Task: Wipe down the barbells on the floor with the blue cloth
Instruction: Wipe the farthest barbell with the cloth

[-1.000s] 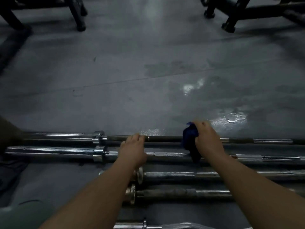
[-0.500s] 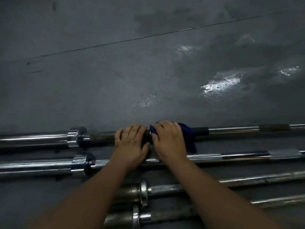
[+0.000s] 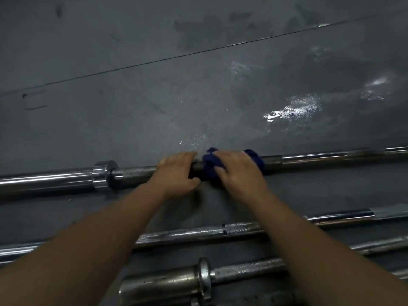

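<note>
Barbells lie side by side on a dark floor (image 3: 154, 96), seen from above with both your forearms reaching forward. Your left grip (image 3: 176, 175) is curled over the far bar (image 3: 331, 156), fingers across the top and thumb on the near side, steadying it a little to the right of its collar (image 3: 103, 174). Your right grip (image 3: 238, 173) is closed round the cloth (image 3: 209, 166), which is bunched about that same bar just beside the left grip; blue folds show on either side of the knuckles. This looks like the wiping step on the far bar, with the cloth at the left part of the shaft. The next move calls for firm pressure through the cloth and a slide along the steel, while the left grip stops the bar rolling. To reach the stretch toward the collar, the left grip would have to shift aside first. To the right, the shaft runs out of view, so a long pass lies that way. Three near bars (image 3: 238, 228) lie under your forearms, well apart from the cloth; whether they have been wiped cannot be told, though one looks dull and spotted. A wet patch (image 3: 293, 109) glints on the floor beyond.
</note>
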Demonstrator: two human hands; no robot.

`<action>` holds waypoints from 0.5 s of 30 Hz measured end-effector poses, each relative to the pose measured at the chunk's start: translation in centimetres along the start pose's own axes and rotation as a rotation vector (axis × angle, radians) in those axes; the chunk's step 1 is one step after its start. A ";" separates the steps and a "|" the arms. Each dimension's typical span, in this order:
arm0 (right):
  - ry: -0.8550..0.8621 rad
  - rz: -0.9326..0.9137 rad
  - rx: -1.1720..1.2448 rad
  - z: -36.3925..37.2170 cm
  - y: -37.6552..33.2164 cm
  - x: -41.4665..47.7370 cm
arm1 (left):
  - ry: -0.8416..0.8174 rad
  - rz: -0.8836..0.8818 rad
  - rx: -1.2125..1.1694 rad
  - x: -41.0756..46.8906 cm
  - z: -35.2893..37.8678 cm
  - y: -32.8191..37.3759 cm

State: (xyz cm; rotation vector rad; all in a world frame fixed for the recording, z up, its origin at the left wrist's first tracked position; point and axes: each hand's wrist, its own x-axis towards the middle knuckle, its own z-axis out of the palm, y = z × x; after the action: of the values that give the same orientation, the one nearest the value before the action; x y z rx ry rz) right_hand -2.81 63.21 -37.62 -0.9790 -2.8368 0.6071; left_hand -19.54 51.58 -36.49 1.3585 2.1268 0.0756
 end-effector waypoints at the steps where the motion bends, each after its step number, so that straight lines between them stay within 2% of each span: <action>1: 0.034 0.055 -0.046 -0.6 2.0 -0.5 | -0.071 0.040 0.018 -0.1 -0.6 -0.4; 3: 0.116 0.221 -0.096 -1.5 4.3 -1.3 | -0.164 0.121 0.058 -0.6 -1.5 -1.1; 5: 0.129 0.324 -0.107 -0.9 2.7 -1.2 | -0.178 0.151 0.087 -0.9 -1.3 -1.3; 9: -0.015 0.129 0.007 2.0 -4.6 -0.5 | -0.150 0.170 0.085 -1.2 -0.2 -1.2; 11: -0.069 0.070 0.035 1.8 -5.1 -0.4 | -0.159 0.226 0.037 -1.8 -0.8 -2.2; 13: -0.079 0.049 0.007 0.8 -3.8 -0.6 | -0.131 0.294 0.077 -3.2 -1.6 -3.8; 15: -0.009 0.141 -0.013 -0.2 -2.1 -1.2 | -0.040 0.327 0.212 -4.6 -1.5 -6.1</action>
State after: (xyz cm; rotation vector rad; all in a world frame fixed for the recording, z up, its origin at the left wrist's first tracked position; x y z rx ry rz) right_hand -3.02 61.08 -36.56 -1.1886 -2.8003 0.6078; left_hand -23.86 45.25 -35.38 1.8074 1.9039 -0.0469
